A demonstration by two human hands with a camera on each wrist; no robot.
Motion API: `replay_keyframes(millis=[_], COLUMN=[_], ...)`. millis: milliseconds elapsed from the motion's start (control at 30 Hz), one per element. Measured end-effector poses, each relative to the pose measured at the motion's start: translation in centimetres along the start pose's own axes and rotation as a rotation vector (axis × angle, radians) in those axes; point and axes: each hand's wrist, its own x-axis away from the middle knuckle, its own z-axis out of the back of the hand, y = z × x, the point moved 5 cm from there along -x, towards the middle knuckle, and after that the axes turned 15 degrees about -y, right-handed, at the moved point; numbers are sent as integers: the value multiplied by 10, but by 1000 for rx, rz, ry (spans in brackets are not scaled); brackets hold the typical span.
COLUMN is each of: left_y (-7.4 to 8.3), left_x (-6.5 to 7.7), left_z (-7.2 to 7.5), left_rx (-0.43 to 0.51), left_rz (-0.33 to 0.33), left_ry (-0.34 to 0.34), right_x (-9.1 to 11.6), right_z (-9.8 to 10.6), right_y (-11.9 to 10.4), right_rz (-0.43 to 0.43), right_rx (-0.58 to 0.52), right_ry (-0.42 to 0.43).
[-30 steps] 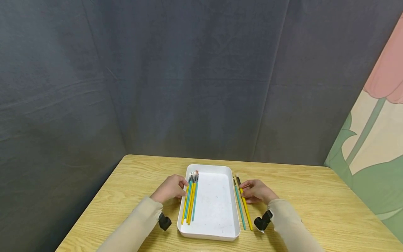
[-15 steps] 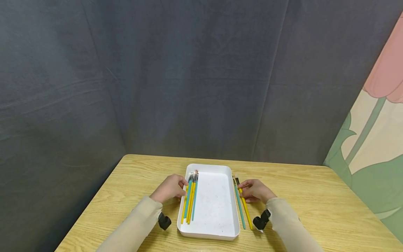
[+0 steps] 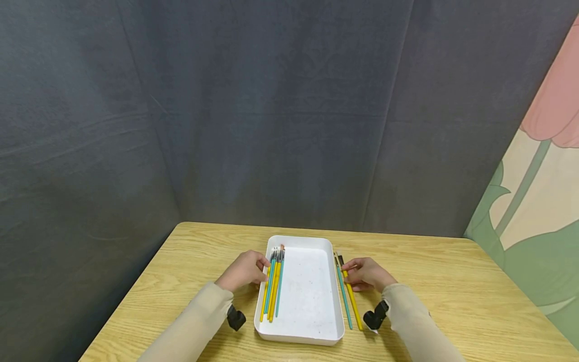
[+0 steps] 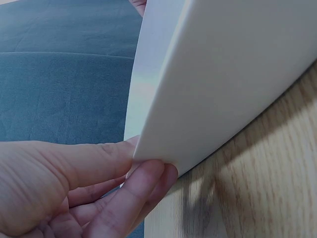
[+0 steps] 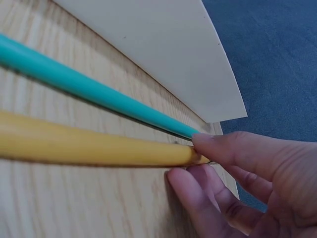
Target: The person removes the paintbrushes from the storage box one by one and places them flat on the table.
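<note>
My left hand (image 3: 246, 270) pinches the left wall of the white tray (image 3: 312, 301), thumb over the rim and fingers against the outside, as the left wrist view shows. Inside the tray, along its left side, lie several yellow and teal paintbrushes (image 3: 274, 289), bristles toward the far end. At the tray's right my right hand (image 3: 367, 274) pinches a yellow paintbrush (image 3: 354, 304) near its far end, thumb on one side and fingers on the other. A teal paintbrush (image 5: 94, 90) lies between it and the tray wall, close to my thumb tip. The pinched brush's dark ferrule is partly hidden.
The wooden table (image 3: 452, 281) carries the tray near its middle. A dark grey cloth (image 3: 280, 125) hangs behind and to the left. On the right is a panel with a painted flower (image 3: 534, 201). Black wrist cameras (image 3: 236, 318) sit by both sleeves.
My right hand has shifted slightly left toward the tray, and the yellow paintbrush's upper part has moved with it, nearer the teal one. My left hand stays on the tray wall.
</note>
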Motion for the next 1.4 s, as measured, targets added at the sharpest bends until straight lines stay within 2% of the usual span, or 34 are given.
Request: replay_keyframes(millis=[500,867,1167,1400], left_y=[1,1,1,1], left_x=[0,1,1,1], left_z=[0,1,0,0], left_rx=[10,10,14,17], left_rz=[-2,7,10,18], left_ry=[2,2,-1,-3], right_x=[0,-4,4,8], right_z=[2,8,14,12], right_y=[1,8,-2,-17], right_rz=[18,21,175,203], right_rx=[-16,-103,-148,-129], right_ry=[-34,-58,-230,-227])
